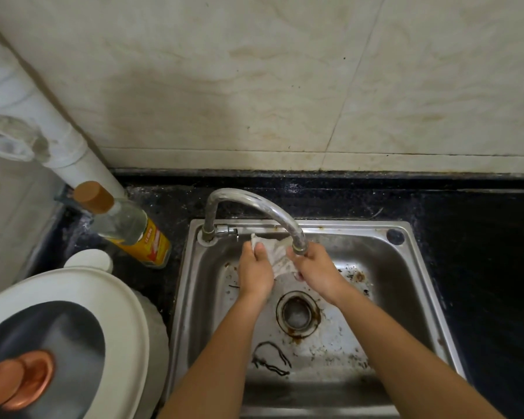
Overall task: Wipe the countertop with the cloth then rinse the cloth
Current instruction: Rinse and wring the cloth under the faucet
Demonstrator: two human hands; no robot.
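Reaching up from the lower edge, the left hand (254, 273) and right hand (318, 270) both clutch a crumpled white cloth (277, 252) at mid-frame, just under the spout of the curved metal tap (254, 204), over the rust-stained steel sink (430, 297). Around it lies a dark speckled stone surface (481, 267). Behind rise grimy cream wall tiles (224, 86). At left stand a clear, yellow-labelled bottle (130, 228) and a white pipe (73, 140).

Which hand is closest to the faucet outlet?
The right hand: it sits right at the faucet outlet, while the left hand holds the cloth farther left.
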